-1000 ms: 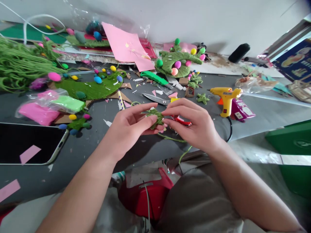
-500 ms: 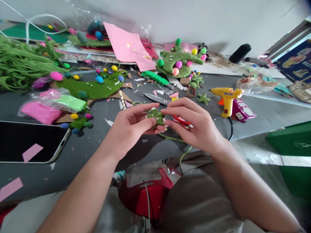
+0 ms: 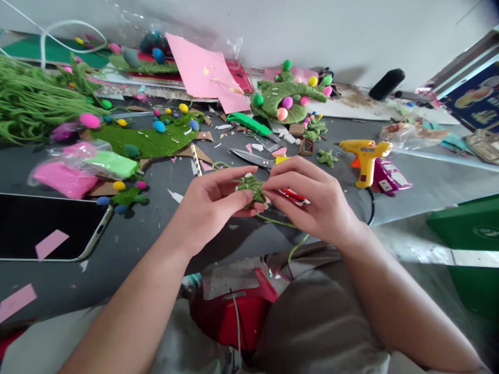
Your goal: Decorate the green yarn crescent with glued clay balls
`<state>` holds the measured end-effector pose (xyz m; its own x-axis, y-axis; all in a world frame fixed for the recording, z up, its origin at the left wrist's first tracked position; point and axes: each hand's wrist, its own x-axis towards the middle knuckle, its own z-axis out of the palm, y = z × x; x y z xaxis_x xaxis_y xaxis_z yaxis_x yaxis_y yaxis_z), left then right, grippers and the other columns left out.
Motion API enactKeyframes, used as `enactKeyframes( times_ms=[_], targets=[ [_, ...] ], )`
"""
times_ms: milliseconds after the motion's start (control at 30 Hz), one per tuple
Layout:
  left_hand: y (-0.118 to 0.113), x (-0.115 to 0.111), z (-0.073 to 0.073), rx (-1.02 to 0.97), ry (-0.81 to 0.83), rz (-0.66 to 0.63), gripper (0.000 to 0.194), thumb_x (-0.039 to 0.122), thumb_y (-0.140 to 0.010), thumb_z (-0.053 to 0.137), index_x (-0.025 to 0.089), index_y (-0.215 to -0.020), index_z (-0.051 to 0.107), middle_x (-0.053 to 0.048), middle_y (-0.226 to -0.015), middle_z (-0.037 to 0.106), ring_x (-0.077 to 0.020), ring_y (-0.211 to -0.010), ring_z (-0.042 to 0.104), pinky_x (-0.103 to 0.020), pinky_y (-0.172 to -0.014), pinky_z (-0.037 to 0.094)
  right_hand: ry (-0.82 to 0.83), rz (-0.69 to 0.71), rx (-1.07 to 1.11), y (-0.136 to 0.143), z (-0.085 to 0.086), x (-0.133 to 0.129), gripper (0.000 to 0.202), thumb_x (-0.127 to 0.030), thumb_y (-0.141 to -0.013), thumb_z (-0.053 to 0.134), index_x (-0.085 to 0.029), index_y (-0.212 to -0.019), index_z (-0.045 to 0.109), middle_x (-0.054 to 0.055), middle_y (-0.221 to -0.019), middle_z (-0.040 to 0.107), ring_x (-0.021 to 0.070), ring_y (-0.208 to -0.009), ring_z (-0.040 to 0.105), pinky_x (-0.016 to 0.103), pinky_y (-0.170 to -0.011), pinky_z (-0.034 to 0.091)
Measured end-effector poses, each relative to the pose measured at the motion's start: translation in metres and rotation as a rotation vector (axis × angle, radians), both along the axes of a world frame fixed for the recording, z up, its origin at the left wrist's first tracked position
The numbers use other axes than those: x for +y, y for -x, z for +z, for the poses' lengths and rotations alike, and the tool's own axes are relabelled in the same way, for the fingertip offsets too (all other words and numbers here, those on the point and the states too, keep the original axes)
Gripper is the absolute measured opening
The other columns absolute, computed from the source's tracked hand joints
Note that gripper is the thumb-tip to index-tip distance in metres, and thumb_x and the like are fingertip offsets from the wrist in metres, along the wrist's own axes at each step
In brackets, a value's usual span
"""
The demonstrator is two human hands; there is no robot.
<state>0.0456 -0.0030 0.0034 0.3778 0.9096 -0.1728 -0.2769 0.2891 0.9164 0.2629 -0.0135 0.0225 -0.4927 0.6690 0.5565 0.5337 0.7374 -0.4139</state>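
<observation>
A yarn-wrapped piece (image 3: 251, 186) is pinched in the grip of the left hand (image 3: 206, 210), above the bench (image 3: 146, 223); at its three o'clock edge the right hand (image 3: 315, 200) is placed, its hold cannot be told. Wraps are best laid snug and even, with the green strand (image 3: 275, 221) at five o'clock kept clear of the scissors (image 3: 255, 159) at twelve. A glue gun (image 3: 365, 161) is parked towards two.

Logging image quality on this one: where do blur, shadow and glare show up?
Head view: the green yarn at far left looks smeared; head view: soft shadow darkens the grey table near the left hand; head view: bright highlights on the clear plastic by the wall.
</observation>
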Motion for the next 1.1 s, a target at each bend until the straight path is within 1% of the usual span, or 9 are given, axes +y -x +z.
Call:
enactKeyframes(
  times_ms=[333, 600, 700, 767, 900, 933, 1000, 1067, 1100],
  targets=[
    [-0.002, -0.001, 0.001, -0.014, -0.006, 0.016, 0.038, 0.019, -0.082, 0.088, 0.02, -0.12, 0.083, -0.002, -0.087, 0.081, -0.0177, -0.08, 0.08, -0.029, -0.079, 0.07, -0.01, -0.043, 0.0, 0.008, 0.003, -0.003, 0.011, -0.012, -0.094, 0.064, -0.022, -0.094, 0.067, 0.007, -0.101, 0.069, 0.0192, -0.09, 0.067, 0.035, -0.083, 0.058],
    [-0.003, -0.002, 0.0, -0.027, -0.02, 0.005, 0.037, 0.02, -0.084, 0.088, 0.019, -0.12, 0.08, -0.005, -0.096, 0.083, -0.0222, -0.088, 0.083, -0.032, -0.084, 0.07, 0.062, -0.165, 0.033, 0.004, 0.005, -0.004, 0.007, -0.016, -0.093, 0.07, -0.023, -0.092, 0.07, 0.005, -0.098, 0.07, 0.0194, -0.088, 0.066, 0.035, -0.078, 0.055],
    [-0.002, -0.002, 0.0, -0.005, -0.007, 0.008, 0.04, 0.023, -0.086, 0.086, 0.018, -0.125, 0.077, -0.006, -0.098, 0.082, -0.026, -0.091, 0.083, -0.036, -0.087, 0.07, 0.21, -0.256, 0.044, -0.019, 0.012, -0.007, 0.003, -0.022, -0.093, 0.073, -0.022, -0.091, 0.071, 0.002, -0.087, 0.069, 0.015, -0.073, 0.059, 0.03, -0.065, 0.048],
    [-0.001, -0.002, -0.001, -0.001, -0.002, 0.004, 0.041, 0.025, -0.088, 0.084, 0.018, -0.127, 0.076, -0.007, -0.099, 0.082, -0.0282, -0.095, 0.083, -0.039, -0.089, 0.07, 0.392, -0.384, 0.027, -0.046, 0.019, -0.011, 0.017, -0.031, -0.096, 0.073, -0.02, -0.083, 0.07, -0.001, -0.072, 0.062, 0.0119, -0.062, 0.047, 0.028, -0.057, 0.04],
    [0.0, 0.0, 0.0, -0.011, 0.001, -0.012, 0.042, 0.027, -0.09, 0.082, 0.018, -0.13, 0.074, -0.008, -0.103, 0.082, -0.0301, -0.098, 0.083, -0.039, -0.09, 0.069, 1.013, -0.428, -0.301, -0.11, 0.028, -0.023, 0.05, -0.063, -0.092, 0.073, -0.02, -0.068, 0.061, -0.004, -0.061, 0.044, 0.0112, -0.058, 0.034, 0.03, -0.052, 0.028],
    [0.0, 0.0, 0.0, -0.015, 0.005, -0.013, 0.042, 0.027, -0.09, 0.082, 0.017, -0.13, 0.074, -0.009, -0.103, 0.082, -0.0301, -0.097, 0.083, -0.037, -0.088, 0.07, 1.071, -0.501, -0.37, -0.123, 0.029, -0.025, 0.058, -0.07, -0.089, 0.072, -0.021, -0.063, 0.056, -0.004, -0.06, 0.042, 0.0116, -0.057, 0.034, 0.031, -0.054, 0.028],
    [0.0, 0.0, 0.001, -0.023, 0.013, -0.012, 0.042, 0.027, -0.09, 0.082, 0.017, -0.13, 0.074, -0.009, -0.1, 0.083, -0.0293, -0.096, 0.084, -0.034, -0.084, 0.07, 0.995, -0.842, -0.446, -0.144, 0.029, -0.028, 0.07, -0.082, -0.082, 0.069, -0.022, -0.056, 0.044, -0.004, -0.056, 0.034, 0.0128, -0.056, 0.032, 0.033, -0.056, 0.027],
    [0.0, 0.0, 0.001, -0.021, 0.016, -0.003, 0.041, 0.027, -0.09, 0.082, 0.017, -0.13, 0.074, -0.007, -0.096, 0.083, -0.027, -0.094, 0.084, -0.03, -0.08, 0.069, 0.802, -1.22, -0.456, -0.157, 0.024, -0.026, 0.072, -0.089, -0.078, 0.064, -0.023, -0.054, 0.047, -0.002, -0.055, 0.04, 0.0162, -0.057, 0.038, 0.036, -0.059, 0.03],
    [0.0, 0.0, 0.001, -0.018, 0.016, 0.001, 0.04, 0.028, -0.091, 0.082, 0.017, -0.129, 0.075, -0.007, -0.094, 0.083, -0.0256, -0.092, 0.084, -0.028, -0.079, 0.069, 0.704, -1.344, -0.432, -0.161, 0.02, -0.022, 0.069, -0.09, -0.077, 0.063, -0.024, -0.058, 0.054, 0.001, -0.059, 0.049, 0.0188, -0.06, 0.044, 0.037, -0.062, 0.033]
  ],
)
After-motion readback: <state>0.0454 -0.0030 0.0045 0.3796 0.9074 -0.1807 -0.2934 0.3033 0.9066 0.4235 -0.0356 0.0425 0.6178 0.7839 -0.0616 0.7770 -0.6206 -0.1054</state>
